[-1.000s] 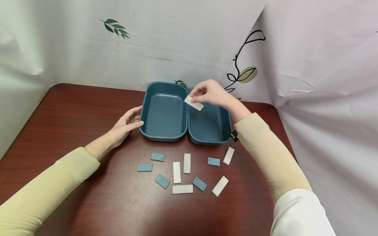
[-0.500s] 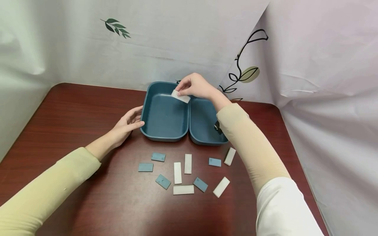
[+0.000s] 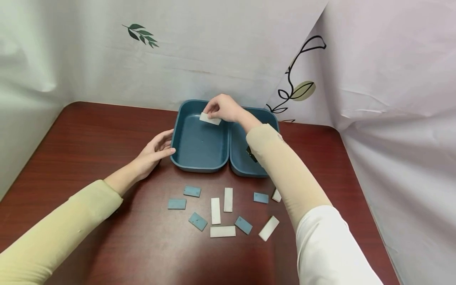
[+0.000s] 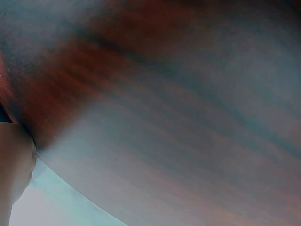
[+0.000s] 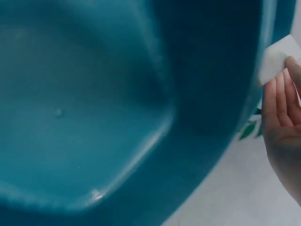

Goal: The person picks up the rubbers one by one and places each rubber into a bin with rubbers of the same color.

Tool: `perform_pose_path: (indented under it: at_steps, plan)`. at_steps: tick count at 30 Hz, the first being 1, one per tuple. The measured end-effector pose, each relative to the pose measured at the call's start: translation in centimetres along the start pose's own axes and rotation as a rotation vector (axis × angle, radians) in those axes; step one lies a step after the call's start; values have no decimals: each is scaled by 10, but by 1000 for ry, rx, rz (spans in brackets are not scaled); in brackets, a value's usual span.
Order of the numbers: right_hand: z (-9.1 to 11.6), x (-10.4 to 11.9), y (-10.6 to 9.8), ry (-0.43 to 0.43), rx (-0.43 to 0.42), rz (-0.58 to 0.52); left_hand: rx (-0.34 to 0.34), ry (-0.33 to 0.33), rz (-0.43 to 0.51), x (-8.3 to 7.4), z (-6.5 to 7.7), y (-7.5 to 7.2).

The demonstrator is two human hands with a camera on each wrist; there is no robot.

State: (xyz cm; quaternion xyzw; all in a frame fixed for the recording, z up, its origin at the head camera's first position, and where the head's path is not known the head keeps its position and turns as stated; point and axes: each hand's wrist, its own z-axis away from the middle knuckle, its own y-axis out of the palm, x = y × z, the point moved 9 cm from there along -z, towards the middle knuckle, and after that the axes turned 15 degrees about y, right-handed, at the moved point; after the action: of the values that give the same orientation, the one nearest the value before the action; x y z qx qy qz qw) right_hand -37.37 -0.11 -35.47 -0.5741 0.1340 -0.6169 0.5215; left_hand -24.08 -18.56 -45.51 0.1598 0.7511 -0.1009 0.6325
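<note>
A white rectangular tile (image 3: 211, 119) is pinched between the thumb and fingers of my right hand (image 3: 228, 108), over the back right part of the left blue bin (image 3: 199, 148). The right wrist view shows this white tile (image 5: 275, 59) in the fingertips, beside the bin's rim. Along the left bin's outer left side, my left hand (image 3: 149, 157) rests with its thumb at the rim and its fingers against the wall. Some of its fingertips are hidden. Only a bit of the left hand (image 4: 14, 165) enters the left wrist view, which is blurred.
A second blue bin (image 3: 240, 156) stands against the first, partly covered by my right forearm. Several blue tiles (image 3: 176, 204) and white tiles (image 3: 215, 211) lie scattered on the reddish-brown table (image 3: 142, 245) in front. Behind hangs a white patterned curtain (image 3: 199, 51).
My right hand has carried the white tile leftward from over the right bin to over the left bin, then a little lower. The left hand has stayed at the bin's side.
</note>
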Motion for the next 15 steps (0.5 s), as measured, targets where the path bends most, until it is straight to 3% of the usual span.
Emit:
perform_pose_path:
  at_steps: [15]
  plan:
    - [-18, -12, 20, -28, -38, 38, 0, -16, -5, 3, 0, -2]
